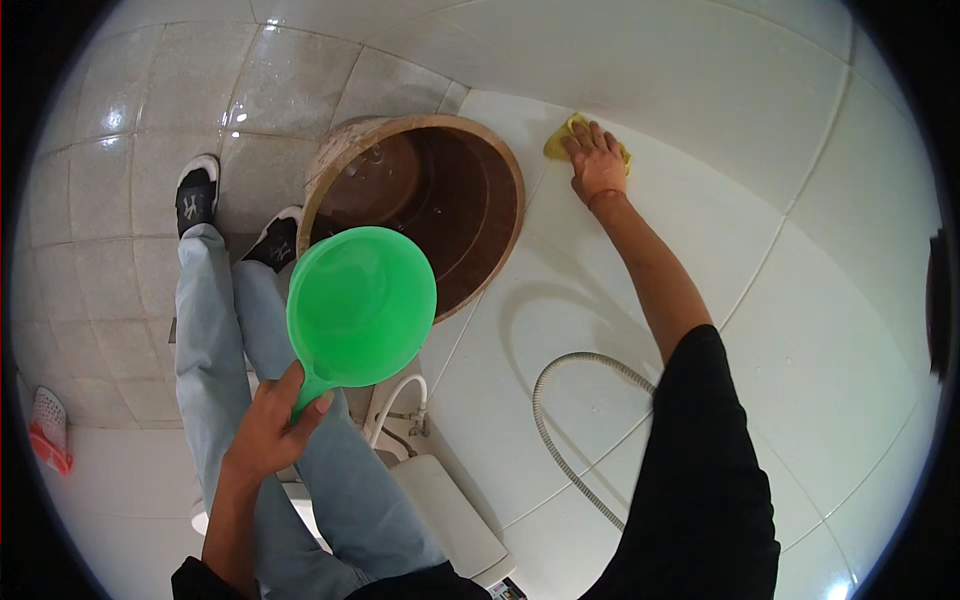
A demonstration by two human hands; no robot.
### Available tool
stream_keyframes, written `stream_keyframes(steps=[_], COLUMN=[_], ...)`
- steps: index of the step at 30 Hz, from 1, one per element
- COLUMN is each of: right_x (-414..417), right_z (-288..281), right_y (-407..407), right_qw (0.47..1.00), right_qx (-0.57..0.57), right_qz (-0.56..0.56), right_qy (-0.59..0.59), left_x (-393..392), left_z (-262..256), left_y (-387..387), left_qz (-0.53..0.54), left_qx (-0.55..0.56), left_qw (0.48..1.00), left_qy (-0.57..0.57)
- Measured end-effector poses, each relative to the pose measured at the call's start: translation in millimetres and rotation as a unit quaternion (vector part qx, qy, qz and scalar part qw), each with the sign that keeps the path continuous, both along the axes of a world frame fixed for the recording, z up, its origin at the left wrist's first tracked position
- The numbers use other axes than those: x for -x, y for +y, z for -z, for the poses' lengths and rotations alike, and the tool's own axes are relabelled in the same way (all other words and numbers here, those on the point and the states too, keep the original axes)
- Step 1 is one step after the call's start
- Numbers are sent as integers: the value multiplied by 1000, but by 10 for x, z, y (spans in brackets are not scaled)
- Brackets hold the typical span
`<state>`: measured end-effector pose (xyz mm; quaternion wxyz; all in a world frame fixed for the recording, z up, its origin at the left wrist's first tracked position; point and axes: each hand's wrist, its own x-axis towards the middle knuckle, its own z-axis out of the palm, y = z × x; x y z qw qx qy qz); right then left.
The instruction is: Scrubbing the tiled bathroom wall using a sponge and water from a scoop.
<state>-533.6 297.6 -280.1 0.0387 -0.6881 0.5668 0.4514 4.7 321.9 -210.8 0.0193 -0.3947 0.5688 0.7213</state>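
Observation:
My left hand (pixel 271 435) grips the short handle of a green plastic water dipper (pixel 364 304). The dipper's bowl faces up towards me; whether it holds water I cannot tell. Its far rim overlaps the near edge of a large round brown tub (pixel 480 217), which stands on the floor against the wall. Up and to the right, my right hand (pixel 600 161) presses a yellow cleaning cloth (pixel 556 142) flat on the white tiled wall (pixel 675 202). The fingers are spread over the cloth, and part of it shows around them.
A flexible shower hose (pixel 541 405) loops down along the wall by my right arm. Below sits a white toilet tank (pixel 450 510), with a water valve (pixel 418 426) and pipes beside it. Wet grey floor tiles (pixel 180 82) lie left of the tub. A red-and-white basket-like object (pixel 51 431) is far left.

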Motion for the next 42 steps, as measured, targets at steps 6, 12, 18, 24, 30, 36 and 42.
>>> stream_keyframes(steps=[6,12,18,24,30,36,42], right_x=[-56,-432,-348,-202,-663,-1338,-1901], right_z=[52,-687,-1561,-1534,-624,-157,-537], right_y=[310,879,562,153,505,1725,2295], right_qw=[993,953,843,982,962,944,952], right_qx=[-46,-283,-469,-183,-197,-251,-129], right_qz=[-102,8,92,36,162,152,255], right_qy=[42,-109,-247,-35,95,152,113], left_x=[-15,-169,-262,-252,-262,-204,-226], left_z=[45,-16,-110,-83,0,-206,-230], left_y=[8,-74,-207,-144,74,34,-65], left_qz=[26,63,105,25,24,78,111], left_qx=[-60,-15,-47,-53,48,-18,-53], left_qw=[998,998,993,997,997,996,992], left_qy=[12,3,-2,55,58,36,26])
